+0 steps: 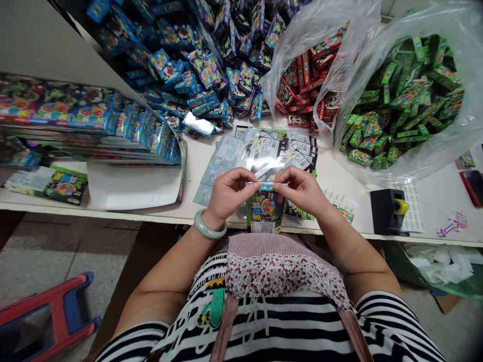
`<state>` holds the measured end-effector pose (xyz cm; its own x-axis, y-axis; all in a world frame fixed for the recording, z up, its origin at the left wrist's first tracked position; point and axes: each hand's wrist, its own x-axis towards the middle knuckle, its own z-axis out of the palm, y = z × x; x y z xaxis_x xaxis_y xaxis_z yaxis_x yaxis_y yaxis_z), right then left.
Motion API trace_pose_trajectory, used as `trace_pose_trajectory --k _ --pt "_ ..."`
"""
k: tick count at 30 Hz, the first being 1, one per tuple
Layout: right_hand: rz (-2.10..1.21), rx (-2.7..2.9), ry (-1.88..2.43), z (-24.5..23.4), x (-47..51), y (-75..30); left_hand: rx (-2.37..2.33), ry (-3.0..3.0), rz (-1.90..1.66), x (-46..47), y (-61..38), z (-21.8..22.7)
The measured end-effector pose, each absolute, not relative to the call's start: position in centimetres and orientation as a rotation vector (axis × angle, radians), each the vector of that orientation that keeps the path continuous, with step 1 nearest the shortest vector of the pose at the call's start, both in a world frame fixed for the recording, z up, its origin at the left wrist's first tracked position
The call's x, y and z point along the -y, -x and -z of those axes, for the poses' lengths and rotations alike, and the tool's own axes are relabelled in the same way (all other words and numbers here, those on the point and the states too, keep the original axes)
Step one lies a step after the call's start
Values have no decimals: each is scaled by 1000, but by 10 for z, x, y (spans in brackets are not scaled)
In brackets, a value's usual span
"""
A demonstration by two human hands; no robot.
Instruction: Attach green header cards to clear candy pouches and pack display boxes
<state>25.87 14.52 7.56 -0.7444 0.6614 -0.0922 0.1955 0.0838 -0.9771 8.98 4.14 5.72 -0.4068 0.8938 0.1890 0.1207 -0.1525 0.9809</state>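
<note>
A green printed packet stands upright at the front edge of the white table, pinched along its top. The left hand, with a pale green bangle on its wrist, and the right hand nearly meet there, each thumb pressed against curled fingers on a narrow blue-and-silver strip. Just behind the hands lies a spread pile of clear plastic sleeves with barcode labels. Beyond that sits a heap of blue packets, beside red packets and green packets in clear plastic bags. Off to the right stands a black tape dispenser with a yellow roll, next to a sheet of labels.
</note>
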Motion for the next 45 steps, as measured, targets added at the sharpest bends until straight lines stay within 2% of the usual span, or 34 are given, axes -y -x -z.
trace_pose_trajectory --k 7,15,21,30,34,39,45 --pt "-1676 2093 698 -83 -143 -261 -1378 -1256 -1533 -35 -80 -59" --pt "-1212 2349 467 -89 -136 -279 -1237 -1307 -1449 -30 -70 -69" --pt "-1089 2381 428 -82 -133 -289 -1261 -1291 -1417 -34 -69 -67" --pt "-1059 2317 419 -71 -133 -289 -1242 -1490 -1341 -44 -68 -71" --pt "-1088 2353 484 -67 -136 -292 -1205 -1510 -1298 -37 -66 -60" --pt "-1083 2320 487 -53 -136 -289 -1295 -1346 -1445 -27 -78 -32" --pt "-1093 2180 716 -36 -129 -277 -1363 -1163 -1573 -31 -82 -18"
